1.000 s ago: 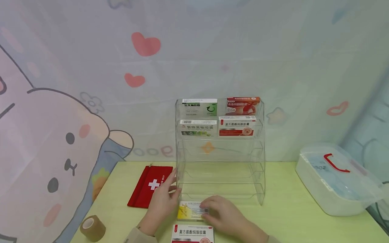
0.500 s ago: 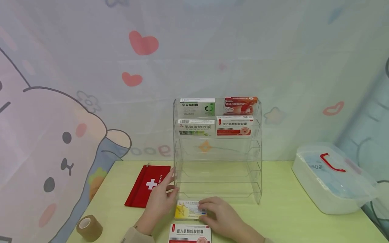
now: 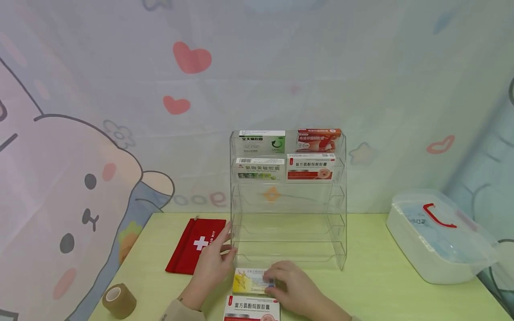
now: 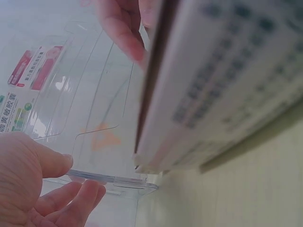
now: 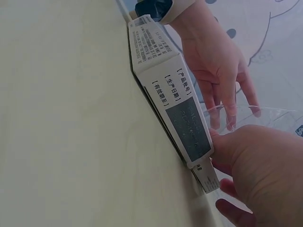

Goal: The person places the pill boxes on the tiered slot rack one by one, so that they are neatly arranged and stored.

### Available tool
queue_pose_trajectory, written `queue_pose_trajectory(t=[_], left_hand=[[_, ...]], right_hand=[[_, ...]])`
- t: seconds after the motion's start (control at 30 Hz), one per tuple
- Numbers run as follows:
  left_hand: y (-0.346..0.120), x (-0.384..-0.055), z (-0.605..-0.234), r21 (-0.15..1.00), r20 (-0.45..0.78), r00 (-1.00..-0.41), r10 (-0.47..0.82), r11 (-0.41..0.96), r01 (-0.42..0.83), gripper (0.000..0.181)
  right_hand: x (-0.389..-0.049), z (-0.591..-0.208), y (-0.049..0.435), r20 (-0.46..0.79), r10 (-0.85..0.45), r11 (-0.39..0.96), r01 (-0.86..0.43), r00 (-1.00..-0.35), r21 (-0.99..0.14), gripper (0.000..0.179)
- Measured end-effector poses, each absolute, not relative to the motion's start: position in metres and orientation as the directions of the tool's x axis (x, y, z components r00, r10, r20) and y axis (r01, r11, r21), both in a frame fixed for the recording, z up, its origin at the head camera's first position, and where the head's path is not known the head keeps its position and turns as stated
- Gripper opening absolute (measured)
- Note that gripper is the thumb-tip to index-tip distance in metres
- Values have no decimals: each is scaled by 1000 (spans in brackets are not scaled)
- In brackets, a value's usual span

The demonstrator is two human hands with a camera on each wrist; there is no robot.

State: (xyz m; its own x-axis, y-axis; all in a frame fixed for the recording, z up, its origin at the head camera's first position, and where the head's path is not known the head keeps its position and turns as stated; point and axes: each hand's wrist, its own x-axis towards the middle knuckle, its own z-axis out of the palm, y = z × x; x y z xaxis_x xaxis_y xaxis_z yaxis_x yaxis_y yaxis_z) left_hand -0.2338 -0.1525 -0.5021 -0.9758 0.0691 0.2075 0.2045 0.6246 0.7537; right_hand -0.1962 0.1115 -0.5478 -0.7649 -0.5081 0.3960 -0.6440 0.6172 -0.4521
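My left hand grips the left side panel of a clear tiered rack, thumb on one face and fingers on the other, as the left wrist view shows. My right hand pinches the right end of a yellow and white medicine box, which lies flat just in front of the rack. Closer to me lies a white and red medicine box, cut off by the frame's lower edge. Its printed end looms large in the right wrist view, with the pinched box's end showing beyond it.
On the rack's upper tiers stand green and white boxes, a red box and another white and red box. A red first-aid pouch and brown tape roll lie left. A lidded plastic case stands right.
My right hand and the yellow and white box have shifted slightly toward me, narrowing the gap to the nearer box. The left hand keeps its hold on the rack.
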Motion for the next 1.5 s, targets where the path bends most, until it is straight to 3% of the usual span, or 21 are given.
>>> queue_pose_trajectory(t=[0.2, 0.43, 0.73, 1.13, 1.33, 1.5], left_hand=[[-152, -235, -501, 754, 209, -976, 67, 625, 204, 86], [-152, -234, -501, 748, 212, -975, 70, 630, 207, 86], [-152, -231, -501, 757, 191, -980, 59, 626, 186, 88], [-151, -233, -497, 756, 192, -980, 61, 627, 187, 87], [-150, -234, -498, 757, 188, -981, 50, 628, 178, 88], [-151, -235, -500, 761, 186, -981, 56, 623, 180, 88]], right_hand=[[-196, -548, 111, 328, -484, 644, -584, -811, -494, 36], [-197, -550, 112, 342, -473, 608, -582, -812, -540, 41], [-197, -550, 110, 310, -409, 392, -472, -858, -790, 44], [-202, -541, 118, 455, -368, 277, -562, -811, -779, 38], [-210, -529, 124, 510, -287, 301, -582, -811, -756, 35], [-221, -513, 134, 608, -205, 293, -640, -767, -710, 36]])
